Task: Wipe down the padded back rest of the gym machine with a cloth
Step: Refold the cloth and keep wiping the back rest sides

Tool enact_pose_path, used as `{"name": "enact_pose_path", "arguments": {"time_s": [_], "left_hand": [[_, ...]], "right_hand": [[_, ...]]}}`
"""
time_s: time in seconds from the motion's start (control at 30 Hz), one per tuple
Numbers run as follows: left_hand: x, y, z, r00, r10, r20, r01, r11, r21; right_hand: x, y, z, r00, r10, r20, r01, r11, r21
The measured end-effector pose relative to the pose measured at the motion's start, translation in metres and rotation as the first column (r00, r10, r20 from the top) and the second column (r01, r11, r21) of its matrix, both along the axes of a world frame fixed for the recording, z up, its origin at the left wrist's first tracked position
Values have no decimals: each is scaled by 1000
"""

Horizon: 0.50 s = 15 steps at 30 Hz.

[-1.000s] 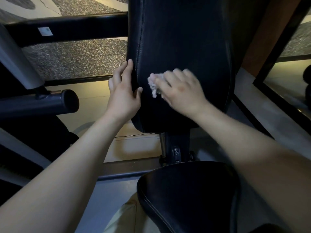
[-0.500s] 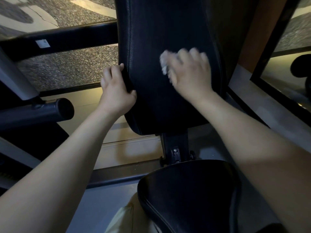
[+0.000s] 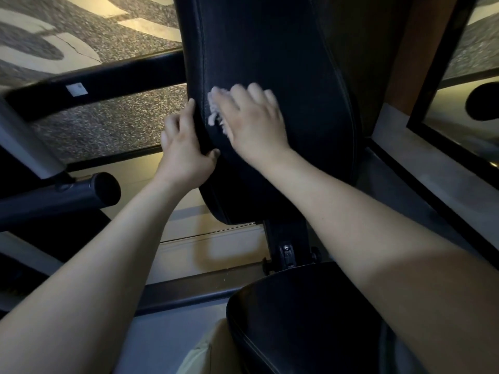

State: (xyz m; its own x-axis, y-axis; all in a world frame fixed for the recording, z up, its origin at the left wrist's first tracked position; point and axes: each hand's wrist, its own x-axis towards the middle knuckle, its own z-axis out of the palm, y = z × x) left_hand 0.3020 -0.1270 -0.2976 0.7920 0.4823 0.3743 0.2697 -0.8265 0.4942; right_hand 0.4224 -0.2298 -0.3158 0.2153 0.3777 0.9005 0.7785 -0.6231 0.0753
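The black padded back rest (image 3: 283,55) stands upright in the middle of the view. My right hand (image 3: 253,122) lies flat on its left half with fingers spread, pressing a white fluffy cloth (image 3: 214,110) against the pad; the cloth pokes out past the index finger. My left hand (image 3: 183,149) grips the pad's left edge just below, fingers wrapped behind it and thumb on the front. Most of the cloth is hidden under my right palm.
A black seat pad (image 3: 297,325) sits low in front of me, joined by a bolted post (image 3: 287,249). A black frame bar (image 3: 113,82) and a round tube end (image 3: 106,187) are at the left. A dark-framed mirror (image 3: 442,85) stands at the right.
My right hand has swept the cloth from the pad's middle over to its left side, next to my left hand. My left hand keeps its hold on the edge.
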Motion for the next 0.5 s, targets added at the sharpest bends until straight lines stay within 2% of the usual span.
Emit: {"name": "enact_pose_path", "arguments": {"time_s": [0.07, 0.13, 0.27, 0.37, 0.43, 0.5], "left_hand": [[0, 2, 1, 1000, 3, -7, -3, 1000, 3], [0, 1, 2, 1000, 3, -1, -3, 1000, 14], [2, -9, 3, 999, -40, -1, 40, 986, 159], [8, -22, -5, 999, -47, -23, 50, 984, 171], [12, -29, -13, 1000, -7, -8, 8, 987, 161], [17, -35, -18, 999, 37, 11, -38, 984, 174]], "right_hand": [[2, -8, -6, 998, 38, 53, -35, 998, -59], [10, -27, -8, 999, -14, 39, 16, 998, -54], [37, -83, -20, 968, -219, -123, 224, 974, 30], [36, -88, -26, 931, -282, -230, 315, 941, 122], [23, -74, -35, 942, -230, -246, 268, 954, 133], [8, -63, -54, 982, -111, -155, 121, 991, 62]]}}
